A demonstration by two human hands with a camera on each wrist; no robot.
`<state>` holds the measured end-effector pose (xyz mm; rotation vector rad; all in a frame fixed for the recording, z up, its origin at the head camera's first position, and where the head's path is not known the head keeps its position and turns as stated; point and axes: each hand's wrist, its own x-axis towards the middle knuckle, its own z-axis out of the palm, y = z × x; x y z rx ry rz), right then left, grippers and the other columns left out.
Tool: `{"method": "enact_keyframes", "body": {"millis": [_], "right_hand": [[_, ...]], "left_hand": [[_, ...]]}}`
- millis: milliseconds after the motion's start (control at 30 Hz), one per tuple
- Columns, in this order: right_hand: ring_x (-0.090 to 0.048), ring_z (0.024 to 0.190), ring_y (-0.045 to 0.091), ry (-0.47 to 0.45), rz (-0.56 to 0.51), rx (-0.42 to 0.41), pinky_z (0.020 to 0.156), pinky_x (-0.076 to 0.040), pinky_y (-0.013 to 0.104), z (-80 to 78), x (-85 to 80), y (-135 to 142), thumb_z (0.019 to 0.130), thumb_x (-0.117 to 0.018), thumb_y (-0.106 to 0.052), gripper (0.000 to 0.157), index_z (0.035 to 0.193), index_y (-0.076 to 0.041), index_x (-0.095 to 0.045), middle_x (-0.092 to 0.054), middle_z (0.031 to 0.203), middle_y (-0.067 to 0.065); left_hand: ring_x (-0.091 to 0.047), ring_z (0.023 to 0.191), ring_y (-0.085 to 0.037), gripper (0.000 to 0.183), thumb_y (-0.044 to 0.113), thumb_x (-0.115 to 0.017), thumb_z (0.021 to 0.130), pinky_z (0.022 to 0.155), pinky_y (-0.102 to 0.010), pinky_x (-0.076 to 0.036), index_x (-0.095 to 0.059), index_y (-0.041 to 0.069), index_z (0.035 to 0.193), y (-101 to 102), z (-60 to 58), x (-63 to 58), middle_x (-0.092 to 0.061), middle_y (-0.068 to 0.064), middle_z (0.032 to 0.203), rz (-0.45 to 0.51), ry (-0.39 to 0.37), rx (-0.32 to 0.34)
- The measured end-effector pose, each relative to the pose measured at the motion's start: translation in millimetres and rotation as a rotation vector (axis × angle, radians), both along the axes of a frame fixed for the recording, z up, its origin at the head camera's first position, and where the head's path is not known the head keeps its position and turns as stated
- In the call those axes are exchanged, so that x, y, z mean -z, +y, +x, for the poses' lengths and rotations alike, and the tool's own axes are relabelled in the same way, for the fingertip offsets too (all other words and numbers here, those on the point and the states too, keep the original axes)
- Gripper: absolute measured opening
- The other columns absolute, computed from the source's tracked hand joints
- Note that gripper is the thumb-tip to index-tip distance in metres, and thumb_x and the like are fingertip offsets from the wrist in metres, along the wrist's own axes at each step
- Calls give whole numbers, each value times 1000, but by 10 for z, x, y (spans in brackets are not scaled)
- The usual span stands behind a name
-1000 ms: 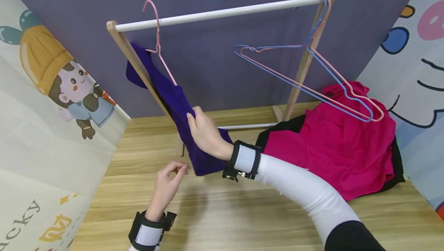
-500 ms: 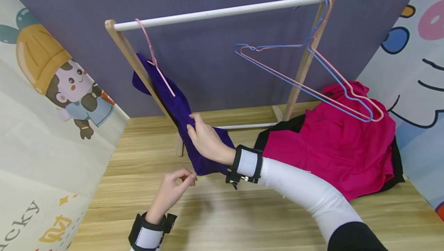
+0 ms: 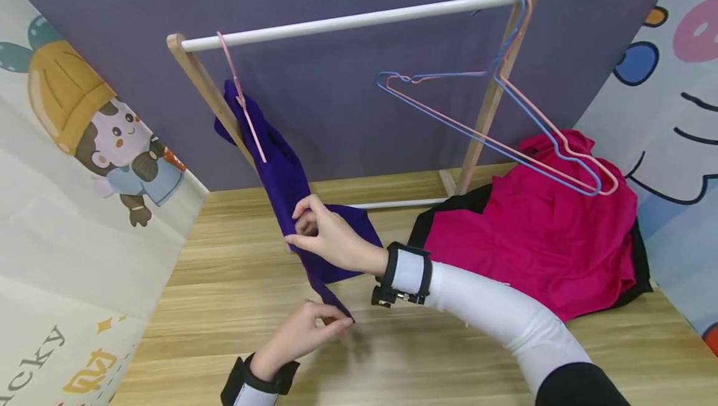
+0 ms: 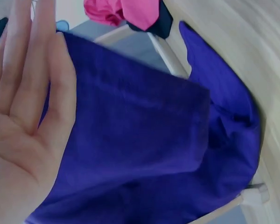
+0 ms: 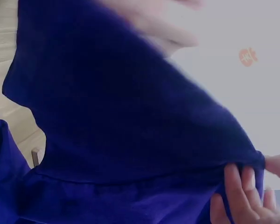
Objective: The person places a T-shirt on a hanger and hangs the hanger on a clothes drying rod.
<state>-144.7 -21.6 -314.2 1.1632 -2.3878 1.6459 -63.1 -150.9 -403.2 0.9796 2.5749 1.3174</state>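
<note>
1. The purple garment (image 3: 280,175) hangs slantwise, running from 10 o'clock to nearly 6 o'clock of the head view's centre.
2. One end of its pink hanger (image 3: 241,100) disappears into the cloth; the hook sits on the white rail (image 3: 359,20), close to the left wooden post (image 3: 204,87).
3. The left hand (image 3: 303,337), a little past 6 o'clock of the right hand (image 3: 339,237), has its grip pinched on the garment's lower corner, drawing the cloth into a narrow point.
4. The right hand is in front of the garment's lower part; its grip is released, thumb and forefinger curved with a gap between them.
5. In the right wrist view, cloth stretches to a pinched corner at 4 o'clock, and blurred fingers show at 12 o'clock.
6. At 2 o'clock from the right hand, a blue hanger (image 3: 527,107) and a second pink hanger hang together beside the right wooden post (image 3: 468,166).
7. At 3 o'clock, a magenta garment (image 3: 521,237) lies heaped over black cloth (image 3: 473,203) on the wood-grain surface (image 3: 213,275).
8. Both wrists wear strapped bands.
</note>
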Motion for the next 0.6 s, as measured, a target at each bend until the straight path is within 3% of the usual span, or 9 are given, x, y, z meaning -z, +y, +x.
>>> {"method": "enact_keyframes", "body": {"millis": [100,200,267,433,500,600], "right_hand": [[-55,79,5,23,16,-69,72,-48,25,19,24,9,82,-61,-13,19,94,-9,-47,-62,85,4],[-54,92,6,17,42,-177,80,-46,24,41,40,27,83,-59,-11,18,99,-9,-53,-63,98,7],[-51,100,7,24,67,-260,84,-45,25,57,50,42,84,-57,-12,24,107,-9,-52,-61,108,9],[-45,108,5,49,155,-407,88,-42,25,99,70,56,87,-54,-20,43,128,-15,-40,-50,127,8],[-43,110,5,32,177,-443,89,-41,24,125,74,46,87,-54,-21,49,132,-17,-34,-47,129,9],[-37,116,5,3,203,-476,93,-36,22,170,75,13,87,-55,-22,56,135,-17,-26,-44,131,13]], "left_hand": [[-56,66,-3,15,23,-55,87,55,-27,-51,-64,16,97,56,6,36,-68,0,79,18,-7,0],[-58,72,-9,24,15,-56,86,59,-32,-53,-57,11,110,103,-2,27,-67,-7,89,75,-4,-58],[-60,73,-14,26,7,-55,84,61,-35,-54,-55,6,110,144,7,-69,-66,-13,92,107,-14,-120],[-59,72,-16,16,0,-56,82,61,-37,-53,-58,8,96,119,-38,-49,-64,-8,85,167,-34,-330],[-56,70,-13,14,1,-56,82,61,-35,-51,-57,11,92,82,-84,58,-61,-1,81,193,3,-386],[-48,65,-10,13,-4,-55,81,56,-34,-47,-56,9,85,76,-129,77,-53,3,74,182,147,-425]]}}
